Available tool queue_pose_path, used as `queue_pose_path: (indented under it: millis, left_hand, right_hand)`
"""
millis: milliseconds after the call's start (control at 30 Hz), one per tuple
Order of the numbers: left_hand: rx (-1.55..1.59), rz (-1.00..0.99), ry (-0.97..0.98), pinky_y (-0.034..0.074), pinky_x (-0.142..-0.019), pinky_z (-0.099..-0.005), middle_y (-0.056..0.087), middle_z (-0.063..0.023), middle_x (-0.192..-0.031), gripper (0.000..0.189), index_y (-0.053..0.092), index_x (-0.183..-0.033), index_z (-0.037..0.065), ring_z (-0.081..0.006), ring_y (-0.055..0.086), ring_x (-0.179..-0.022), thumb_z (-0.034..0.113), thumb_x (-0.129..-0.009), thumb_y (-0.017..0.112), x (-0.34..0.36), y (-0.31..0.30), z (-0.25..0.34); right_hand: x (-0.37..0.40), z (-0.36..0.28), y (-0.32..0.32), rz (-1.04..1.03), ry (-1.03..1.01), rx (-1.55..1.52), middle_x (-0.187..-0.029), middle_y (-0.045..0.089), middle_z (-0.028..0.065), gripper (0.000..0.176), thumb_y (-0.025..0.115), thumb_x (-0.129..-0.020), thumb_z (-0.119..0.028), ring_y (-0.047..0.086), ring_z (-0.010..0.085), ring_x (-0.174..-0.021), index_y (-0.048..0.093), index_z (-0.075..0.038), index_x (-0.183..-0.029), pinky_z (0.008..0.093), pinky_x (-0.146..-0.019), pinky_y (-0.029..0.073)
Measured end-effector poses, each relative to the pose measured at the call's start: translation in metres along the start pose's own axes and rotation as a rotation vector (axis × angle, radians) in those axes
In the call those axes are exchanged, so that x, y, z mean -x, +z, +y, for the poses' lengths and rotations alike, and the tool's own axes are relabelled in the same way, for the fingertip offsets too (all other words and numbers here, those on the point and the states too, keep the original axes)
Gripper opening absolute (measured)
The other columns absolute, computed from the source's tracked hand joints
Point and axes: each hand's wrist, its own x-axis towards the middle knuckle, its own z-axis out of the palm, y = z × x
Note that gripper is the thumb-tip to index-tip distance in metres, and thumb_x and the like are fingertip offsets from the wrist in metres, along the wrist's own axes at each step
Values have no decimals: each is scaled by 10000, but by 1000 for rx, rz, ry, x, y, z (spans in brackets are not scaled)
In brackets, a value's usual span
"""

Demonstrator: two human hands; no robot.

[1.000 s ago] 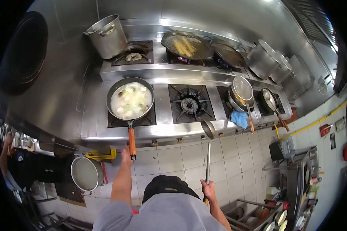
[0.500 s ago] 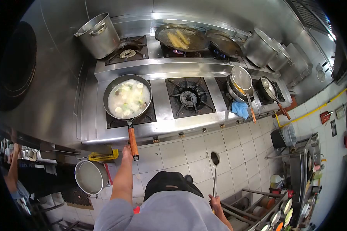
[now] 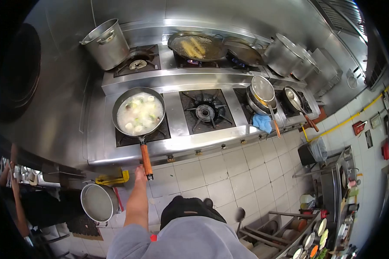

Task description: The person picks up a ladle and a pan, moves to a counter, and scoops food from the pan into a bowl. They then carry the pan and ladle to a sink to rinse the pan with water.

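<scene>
My left hand is beside the wooden handle of a frying pan, below the stove's front edge. Its fingers are partly hidden, so whether they grip the handle or something behind it cannot be told. The frying pan sits on the front left burner, holding a bubbling pale liquid with white and green pieces. A ladle hangs low over the floor to the right of my body, its bowl blurred. My right hand is out of sight behind my torso.
At the back, a wide pan of oil holds long golden pieces. Strainer, blue cloth and tall pots stand rightward. A large pot is low on the left. Another person's arm shows at far left.
The ladle has dropped lower and closer to my body, and my right hand has gone out of view. My left hand stays beside the pan handle. The whole view has shifted slightly.
</scene>
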Motion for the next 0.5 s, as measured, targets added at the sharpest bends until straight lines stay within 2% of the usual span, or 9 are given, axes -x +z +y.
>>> queue_pose_path:
  millis: [133, 200, 333, 433, 500]
  left_hand:
    - [4, -68, 3, 561, -642, -424, 623, -82, -917, 341, 546, -1027, 87, -242, 655, -831, 390, -921, 430, -11, -6, -4]
    - [-69, -170, 21, 558, -677, -438, 629, -86, -930, 383, 556, -1030, 76, -258, 655, -871, 418, -920, 421, -4, -8, -2]
    - [-38, -245, 14, 550, -713, -452, 636, -87, -938, 444, 562, -1040, 73, -264, 654, -888, 469, -908, 410, 2, -11, 0]
    - [22, -209, -33, 543, -716, -442, 642, -88, -920, 475, 568, -1037, 72, -259, 654, -874, 491, -909, 385, 6, -6, 1]
    - [2, -95, -47, 534, -714, -422, 644, -85, -898, 476, 574, -1034, 80, -246, 654, -844, 486, -919, 354, 5, -2, 2]
  right_hand:
    - [-46, 30, -3, 14, 204, -293, -485, 382, -8, 257, 570, -863, -160, 354, 115, -377, 439, -97, -652, 285, -329, 277]
    - [-69, 42, -1, 11, 255, -388, -486, 378, -9, 254, 567, -865, -159, 351, 114, -379, 437, -98, -656, 282, -328, 276]
    - [-40, -3, 7, -45, 215, -550, -494, 334, -21, 260, 551, -880, -164, 334, 108, -392, 409, -107, -669, 252, -328, 269]
    - [-32, -12, 8, -116, 202, -532, -500, 319, -27, 267, 545, -887, -162, 333, 101, -388, 386, -113, -679, 230, -326, 265]
    - [-25, -19, 13, -33, 152, -473, -498, 318, -30, 272, 551, -882, -167, 331, 105, -389, 384, -120, -674, 239, -330, 259]
